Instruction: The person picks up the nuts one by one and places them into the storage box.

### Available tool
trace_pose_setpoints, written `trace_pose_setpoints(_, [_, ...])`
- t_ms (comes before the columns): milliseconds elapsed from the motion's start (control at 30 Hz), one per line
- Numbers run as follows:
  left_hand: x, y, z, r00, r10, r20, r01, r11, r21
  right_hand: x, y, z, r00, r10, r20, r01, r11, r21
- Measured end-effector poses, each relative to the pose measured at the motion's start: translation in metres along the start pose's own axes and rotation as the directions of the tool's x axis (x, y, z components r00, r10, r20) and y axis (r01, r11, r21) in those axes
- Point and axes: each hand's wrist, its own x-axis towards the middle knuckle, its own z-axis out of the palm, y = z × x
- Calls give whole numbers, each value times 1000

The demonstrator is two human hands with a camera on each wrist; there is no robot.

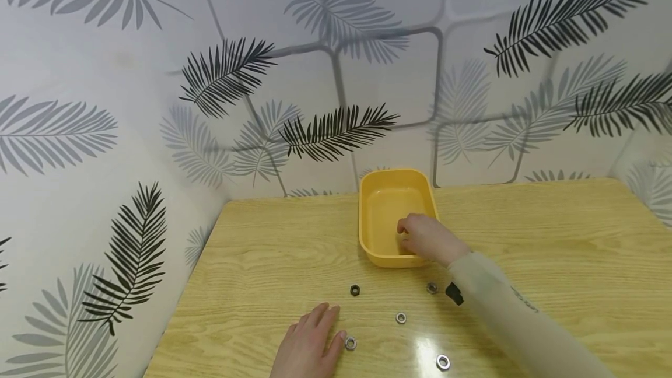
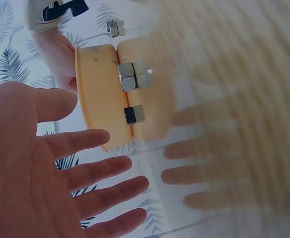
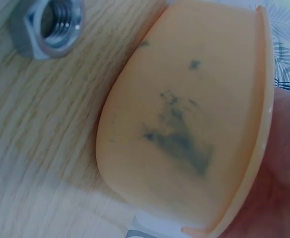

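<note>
My right hand (image 1: 427,238) reaches over the near right rim of a yellow plastic bin (image 1: 371,214), its fingers bent inside. In the right wrist view the bin's wall (image 3: 135,99) hides those fingers, and I cannot tell whether they hold anything. My left hand (image 1: 310,343) is low over the table with its fingers spread, as the left wrist view also shows. Its thumb is right beside a silver hex nut (image 1: 350,343). A dark nut (image 1: 355,290) lies beyond the left fingertips.
More silver nuts lie on the wood-grain table (image 1: 273,238): a nut (image 1: 401,318) in the middle, a larger nut (image 1: 443,362) near the front and another nut (image 1: 432,288) by the right forearm. A leaf-patterned wall (image 1: 378,86) stands right behind the bin.
</note>
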Motion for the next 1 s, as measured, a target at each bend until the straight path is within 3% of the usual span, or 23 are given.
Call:
trace_pose_setpoints(400, [0,-1,1,1000,4,5,-4,1000,2,-18,-7,-6,998,26,-50,-26,1000,-3])
trace_pose_setpoints(600, [0,-1,2,1000,-1,8,1,1000,-1,-35,-9,-12,998,-2,-62,1,1000,-11])
trace_pose_setpoints(833, [0,-2,3,996,50,-77,-48,999,20,-58,-10,-22,991,-31,-133,27,999,-26])
trace_pose_setpoints(1000, [0,0,1,994,77,-81,-75,997,26,-80,-10,-28,988,-18,-152,20,1000,9])
